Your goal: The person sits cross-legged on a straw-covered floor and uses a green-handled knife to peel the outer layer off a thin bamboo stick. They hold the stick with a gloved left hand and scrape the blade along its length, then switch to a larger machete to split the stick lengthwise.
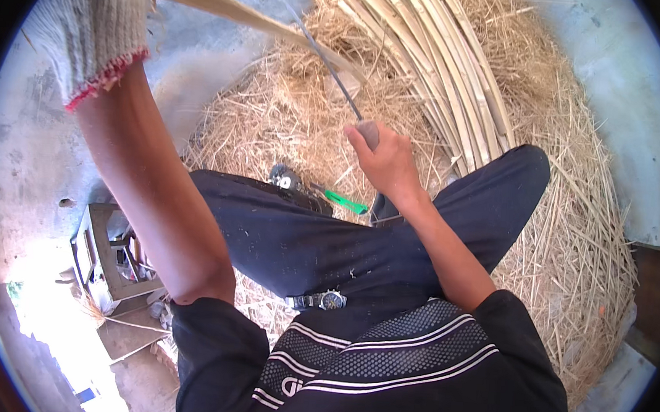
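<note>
My left hand, in a knitted white glove with a red cuff edge, reaches to the upper left. It grips one end of a long pale strip that looks like split bamboo; the fingertips are cut off by the picture's rim. Closed around a short wooden handle, my right hand is bare and holds a knife above my lap. The knife's long thin blade points up and left and crosses the strip; whether they touch I cannot tell. The strip's far end slopes down toward the shavings.
Several long pale strips lie side by side ahead to the right. Straw-like shavings spread around my crossed legs. A green utility knife lies by my shins, a wristwatch at my lap. A wooden frame-like box stands at left.
</note>
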A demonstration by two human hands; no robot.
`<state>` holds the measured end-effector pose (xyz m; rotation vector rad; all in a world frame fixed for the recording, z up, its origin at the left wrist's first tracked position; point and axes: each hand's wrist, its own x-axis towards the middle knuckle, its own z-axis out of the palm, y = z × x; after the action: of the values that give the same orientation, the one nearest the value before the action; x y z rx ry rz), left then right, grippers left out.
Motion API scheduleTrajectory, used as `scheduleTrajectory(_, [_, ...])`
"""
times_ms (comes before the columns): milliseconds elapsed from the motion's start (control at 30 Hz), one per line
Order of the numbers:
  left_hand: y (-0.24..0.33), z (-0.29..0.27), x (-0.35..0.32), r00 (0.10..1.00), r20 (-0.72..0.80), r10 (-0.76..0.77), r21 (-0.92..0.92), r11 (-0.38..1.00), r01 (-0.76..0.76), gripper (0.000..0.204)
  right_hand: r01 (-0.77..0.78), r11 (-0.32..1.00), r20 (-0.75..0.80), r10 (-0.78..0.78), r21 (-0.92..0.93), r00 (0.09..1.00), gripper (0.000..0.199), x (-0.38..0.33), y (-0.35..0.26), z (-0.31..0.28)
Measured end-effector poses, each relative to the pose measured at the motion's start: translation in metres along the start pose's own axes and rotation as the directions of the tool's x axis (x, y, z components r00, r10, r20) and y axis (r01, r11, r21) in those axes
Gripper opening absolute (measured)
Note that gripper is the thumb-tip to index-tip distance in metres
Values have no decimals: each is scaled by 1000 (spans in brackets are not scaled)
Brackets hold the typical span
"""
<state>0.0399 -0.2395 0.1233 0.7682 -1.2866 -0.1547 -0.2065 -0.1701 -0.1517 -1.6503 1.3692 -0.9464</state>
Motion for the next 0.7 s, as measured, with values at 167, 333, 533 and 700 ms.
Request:
scheduleTrajectory(167, [-3, -7, 12, 1000, 18, 6, 3, 1000, -6, 23, -426, 798, 461, 215, 425, 861, 53, 20, -9, -22])
scheduleTrajectory(333, [-15, 3, 14, 951, 124, 282, 678, 676, -289, 26, -476, 692, 516, 172, 543, 839, 55, 5, -66, -50])
scheduleTrajectory(533, [37, 37, -15, 993, -83, 82, -32, 996, -85, 29, 186, 944, 58, -209, 271, 976, 48, -13, -101, -32])
scheduleTrajectory(700, [8, 50, -16, 999, -35, 6, -171, 985, -12, 30, 18, 977, -37, -26, -213, 999, 51, 13, 21, 6])
